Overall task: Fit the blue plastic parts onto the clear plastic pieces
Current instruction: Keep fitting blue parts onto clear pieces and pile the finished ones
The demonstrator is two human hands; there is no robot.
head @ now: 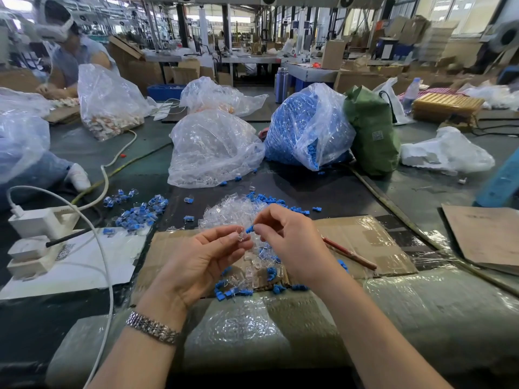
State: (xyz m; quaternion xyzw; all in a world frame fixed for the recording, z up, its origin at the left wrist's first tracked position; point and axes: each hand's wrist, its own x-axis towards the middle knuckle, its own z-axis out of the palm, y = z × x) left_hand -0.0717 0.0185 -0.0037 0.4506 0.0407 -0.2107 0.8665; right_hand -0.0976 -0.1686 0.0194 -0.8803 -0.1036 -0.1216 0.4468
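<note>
L hand (207, 255) w/ clear piece (241, 236) — R hand (283, 237) (pinch grip) w/ blue part (249, 228)

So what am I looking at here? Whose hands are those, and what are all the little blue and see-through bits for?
There is no machine here. The camera sits on a person's head and looks down, so you see that person's own two hands at a work table. The left hand pinches a small clear plastic piece. The right hand pinches a small blue plastic part, right next to the clear one, ready to push them together.

On the cardboard under the hands lies a heap of loose clear pieces with blue parts scattered around. To the left is a pile of finished pieces, clear with blue inside. Farther back stand a bag of clear pieces and a bag of blue parts. Another person works at the far left.
</note>
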